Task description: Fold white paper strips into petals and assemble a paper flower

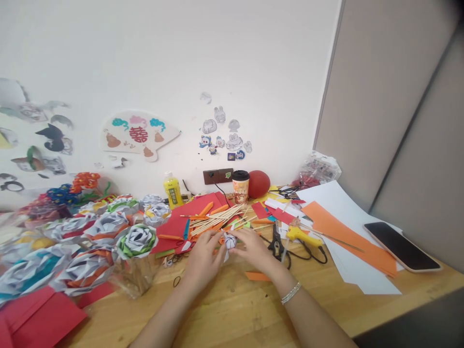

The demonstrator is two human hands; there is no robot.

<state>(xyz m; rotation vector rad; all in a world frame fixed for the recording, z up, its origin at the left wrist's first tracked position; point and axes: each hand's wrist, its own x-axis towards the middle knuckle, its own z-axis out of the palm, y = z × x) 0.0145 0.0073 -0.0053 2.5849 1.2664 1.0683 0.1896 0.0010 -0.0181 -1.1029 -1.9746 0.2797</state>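
Observation:
Between both hands, above the wooden table [224, 309], is a small white folded paper flower [230, 240]. My left hand [206, 256] closes on its left side, with the fingertips at the paper. From the right, my right hand [252, 249] pinches the same flower, and a bracelet circles that wrist. A narrow white paper end hangs below the flower. Just beyond the hands lies a pile of thin wooden sticks [213, 221] among orange paper strips. Black-handled scissors [277, 241] and a yellow glue gun [302, 236] lie to the right of my right hand.
Many larger paper flowers [137, 240] crowd the left side, near a clear container [134, 278]. At the back stand a yellow bottle [173, 190], a paper cup [240, 187] and a red ball [258, 184]. White sheets, orange paper [348, 237] and a phone [402, 245] lie right.

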